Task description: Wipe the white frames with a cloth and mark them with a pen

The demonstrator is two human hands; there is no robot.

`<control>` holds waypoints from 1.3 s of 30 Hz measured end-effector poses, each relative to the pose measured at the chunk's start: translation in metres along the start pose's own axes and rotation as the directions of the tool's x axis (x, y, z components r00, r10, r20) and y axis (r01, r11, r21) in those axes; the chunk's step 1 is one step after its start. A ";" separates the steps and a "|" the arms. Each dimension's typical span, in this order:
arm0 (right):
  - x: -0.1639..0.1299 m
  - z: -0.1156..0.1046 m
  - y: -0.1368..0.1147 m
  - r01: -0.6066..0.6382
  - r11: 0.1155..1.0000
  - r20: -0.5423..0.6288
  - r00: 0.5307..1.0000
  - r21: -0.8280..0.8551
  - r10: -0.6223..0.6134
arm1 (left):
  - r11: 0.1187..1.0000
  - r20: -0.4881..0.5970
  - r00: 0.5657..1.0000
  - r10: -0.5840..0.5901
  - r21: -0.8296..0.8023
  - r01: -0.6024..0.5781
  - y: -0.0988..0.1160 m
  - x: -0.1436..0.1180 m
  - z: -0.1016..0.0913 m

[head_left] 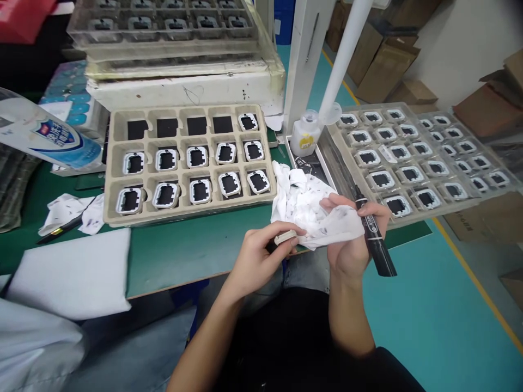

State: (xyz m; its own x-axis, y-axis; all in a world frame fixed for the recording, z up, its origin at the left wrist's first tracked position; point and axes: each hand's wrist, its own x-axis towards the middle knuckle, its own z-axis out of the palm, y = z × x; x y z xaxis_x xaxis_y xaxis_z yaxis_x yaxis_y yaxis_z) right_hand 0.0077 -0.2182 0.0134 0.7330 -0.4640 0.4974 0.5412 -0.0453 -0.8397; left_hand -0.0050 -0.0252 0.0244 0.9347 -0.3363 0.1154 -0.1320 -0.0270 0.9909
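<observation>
A small pale framed part (285, 237) sits pinched between the thumb and fingers of the left hand (261, 256), held above the near edge of the green table (183, 250). Touching it from the right is a crumpled white cloth (310, 207), smudged with dark marks, which the right hand (351, 239) clutches together with a black marker (373, 234); the white print on the marker's barrel is too small to read.

Just behind the left hand stands a beige tray (109, 163) of compartments, most holding white-framed black parts, four in the back row holding plain black squares. To the right lies a clear tray (412, 155) of similar parts. Between the trays stands a small white bottle (305, 136) with a yellow label. At far left a plastic bottle (49, 136) lies with a blue label bearing writing I cannot make out. A white foam sheet (73, 272) lies at the table's front left.
</observation>
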 end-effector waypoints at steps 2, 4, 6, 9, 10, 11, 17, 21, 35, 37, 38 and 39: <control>-0.001 0.003 0.000 -0.017 0.998 0.002 1.000 0.053 0.017 | 1.000 -0.010 1.000 -0.004 -0.015 0.004 0.000 0.000 0.001; -0.003 0.007 0.000 -0.019 0.996 0.009 1.000 0.089 0.018 | 1.000 -0.017 1.000 0.002 -0.023 -0.002 -0.001 0.000 0.001; -0.003 0.008 0.001 -0.007 0.997 0.030 1.000 0.080 0.004 | 0.999 -0.020 1.000 0.002 -0.032 -0.003 -0.001 0.000 0.001; -0.002 0.004 0.004 0.053 0.999 0.084 0.995 -0.006 -0.052 | 0.999 -0.029 1.000 -0.010 -0.044 0.009 -0.002 0.000 0.001; -0.002 0.001 0.004 0.091 0.994 0.107 0.991 -0.059 -0.084 | 0.999 -0.031 0.999 -0.014 -0.045 0.012 -0.002 0.000 0.001; -0.002 -0.002 0.004 0.133 0.984 0.135 0.984 -0.120 -0.117 | 0.999 -0.033 0.999 -0.016 -0.047 0.015 -0.002 0.000 0.001; -0.005 -0.015 0.002 0.314 0.877 0.301 0.931 -0.364 -0.208 | 0.997 -0.048 0.998 -0.033 -0.076 0.029 -0.001 0.000 0.001; -0.007 -0.014 0.000 0.334 0.820 0.302 0.930 -0.464 -0.208 | 0.996 -0.036 0.999 -0.040 -0.080 0.038 -0.002 0.000 0.001; -0.009 -0.013 0.006 0.325 0.879 0.237 0.938 -0.349 -0.252 | 0.994 -0.064 0.997 -0.051 -0.097 0.044 0.000 0.000 0.001; -0.009 -0.012 0.007 0.303 0.894 0.223 0.945 -0.331 -0.238 | 0.993 -0.071 0.996 -0.049 -0.106 0.042 -0.001 0.000 0.001; -0.009 -0.012 0.008 0.297 0.897 0.214 0.948 -0.328 -0.235 | 0.993 -0.068 0.996 -0.049 -0.110 0.041 -0.001 0.000 0.002; -0.009 -0.012 0.009 0.298 0.898 0.208 0.948 -0.322 -0.240 | 0.992 -0.063 0.997 -0.047 -0.116 0.039 -0.001 -0.001 0.001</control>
State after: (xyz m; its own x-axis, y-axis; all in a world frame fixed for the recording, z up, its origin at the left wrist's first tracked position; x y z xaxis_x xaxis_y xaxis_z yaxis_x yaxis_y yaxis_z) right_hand 0.0004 -0.2249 -0.0012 0.6507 -0.2449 0.7187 0.5722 -0.4642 -0.6761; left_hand -0.0058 -0.0264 0.0229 0.9586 -0.2751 0.0732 -0.0560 0.0697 0.9960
